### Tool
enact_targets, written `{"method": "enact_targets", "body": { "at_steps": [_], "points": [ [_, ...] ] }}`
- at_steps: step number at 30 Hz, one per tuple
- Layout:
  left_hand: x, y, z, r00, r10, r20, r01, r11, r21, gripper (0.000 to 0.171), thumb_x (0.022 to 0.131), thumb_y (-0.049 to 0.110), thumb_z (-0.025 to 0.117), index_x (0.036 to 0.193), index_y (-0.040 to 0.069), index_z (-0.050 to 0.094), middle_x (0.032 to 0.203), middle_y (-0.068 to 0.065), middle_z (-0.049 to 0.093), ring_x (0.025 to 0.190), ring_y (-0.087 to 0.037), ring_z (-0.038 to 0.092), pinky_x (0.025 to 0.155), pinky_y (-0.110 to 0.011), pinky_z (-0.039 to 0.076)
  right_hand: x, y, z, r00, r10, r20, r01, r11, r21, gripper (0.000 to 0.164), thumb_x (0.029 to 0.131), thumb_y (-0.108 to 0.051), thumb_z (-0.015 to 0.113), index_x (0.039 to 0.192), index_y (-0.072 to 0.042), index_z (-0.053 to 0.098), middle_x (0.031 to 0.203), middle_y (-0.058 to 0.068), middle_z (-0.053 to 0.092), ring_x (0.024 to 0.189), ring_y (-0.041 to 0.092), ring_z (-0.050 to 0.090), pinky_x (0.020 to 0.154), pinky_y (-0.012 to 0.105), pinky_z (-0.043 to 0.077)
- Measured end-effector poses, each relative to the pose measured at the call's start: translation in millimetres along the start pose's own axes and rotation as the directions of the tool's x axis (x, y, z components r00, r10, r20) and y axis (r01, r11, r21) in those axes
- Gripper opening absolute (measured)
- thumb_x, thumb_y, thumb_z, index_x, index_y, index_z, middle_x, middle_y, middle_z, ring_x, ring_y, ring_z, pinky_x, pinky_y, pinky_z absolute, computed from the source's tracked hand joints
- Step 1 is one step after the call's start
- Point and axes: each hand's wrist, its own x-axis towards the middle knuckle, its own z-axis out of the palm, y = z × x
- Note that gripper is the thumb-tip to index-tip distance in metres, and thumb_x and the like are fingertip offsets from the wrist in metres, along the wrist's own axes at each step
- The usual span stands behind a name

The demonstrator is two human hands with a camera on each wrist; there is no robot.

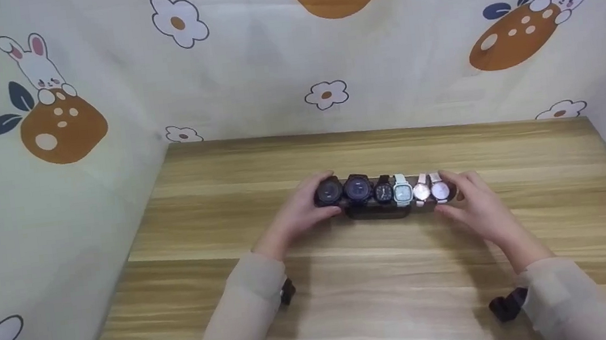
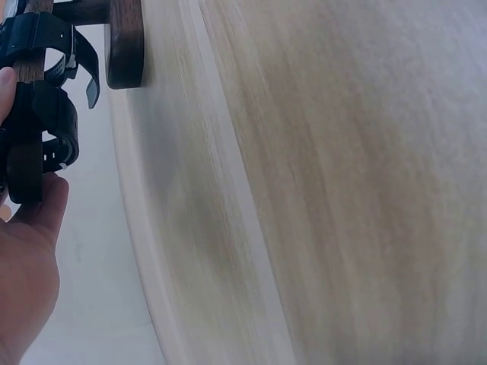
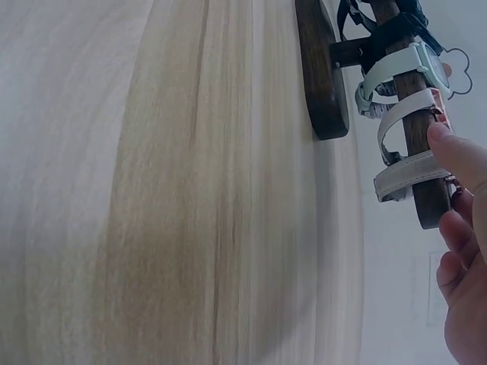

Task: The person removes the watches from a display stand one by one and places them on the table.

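A dark wooden watch stand (image 1: 379, 212) carries a row of several wristwatches strapped round its crossbar. At its left end are a black watch (image 1: 330, 191) and a dark blue one (image 1: 358, 187); my left hand (image 1: 302, 207) grips the bar there between thumb and fingers. A small black watch (image 1: 383, 191) and a mint green one (image 1: 402, 193) sit mid-bar. Two pale-strapped watches (image 1: 440, 190) fill the right end, which my right hand (image 1: 478, 204) holds. In the right wrist view, that thumb presses beside a pale strap (image 3: 411, 173) near the bar's end (image 3: 432, 205).
The stand is on a wood-grain table (image 1: 385, 286), toward its back. A pale curtain (image 1: 246, 68) printed with rabbits, oranges and flowers surrounds the back and sides. Black devices (image 1: 507, 306) are worn at both wrists, under beige sleeves (image 1: 574, 299).
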Motion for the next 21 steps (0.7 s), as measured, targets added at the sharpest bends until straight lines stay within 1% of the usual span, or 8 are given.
{"method": "enact_targets", "body": {
  "at_steps": [4,9,16,21],
  "points": [
    [1.2,0.6,-1.6,1.000,0.001,0.006,-0.001,1.000,-0.003,0.074,0.077,0.022,0.077,0.140,0.008,0.040,0.139,-0.012,0.044,0.126,-0.027,0.041,0.108,-0.040,0.030,1.6,-1.6,-1.1,1.000,0.010,0.010,-0.010,1.000,0.008,0.069,0.078,-0.013,0.075,0.137,0.000,0.042,0.108,0.021,0.048,0.090,0.031,0.050,0.078,0.048,0.047],
    [1.1,0.3,-1.3,1.000,-0.006,0.017,0.006,1.000,-0.003,0.075,0.077,0.022,0.077,0.140,0.008,0.039,0.140,-0.013,0.042,0.127,-0.027,0.041,0.108,-0.040,0.030,2.8,-1.2,0.7,1.000,0.013,0.006,-0.013,1.000,0.005,0.067,0.078,-0.011,0.075,0.135,0.001,0.044,0.106,0.020,0.048,0.089,0.029,0.049,0.078,0.046,0.046],
    [0.1,1.0,-1.6,1.000,-0.015,0.025,0.015,1.000,0.002,0.075,0.077,0.024,0.076,0.140,0.009,0.039,0.140,-0.011,0.042,0.126,-0.026,0.041,0.108,-0.039,0.030,5.8,-1.2,1.2,0.998,0.047,0.039,-0.048,0.999,0.010,0.063,0.079,-0.012,0.073,0.134,0.001,0.045,0.107,0.020,0.046,0.091,0.029,0.049,0.080,0.047,0.047],
    [0.9,1.6,-2.2,1.000,-0.008,0.027,0.008,1.000,0.005,0.075,0.077,0.024,0.076,0.141,0.009,0.039,0.140,-0.011,0.042,0.126,-0.025,0.041,0.108,-0.039,0.030,6.2,-0.7,-0.3,0.997,0.056,0.048,-0.057,0.998,0.008,0.063,0.080,-0.013,0.072,0.135,-0.001,0.045,0.106,0.018,0.047,0.088,0.027,0.048,0.078,0.044,0.047]
  ]
}}
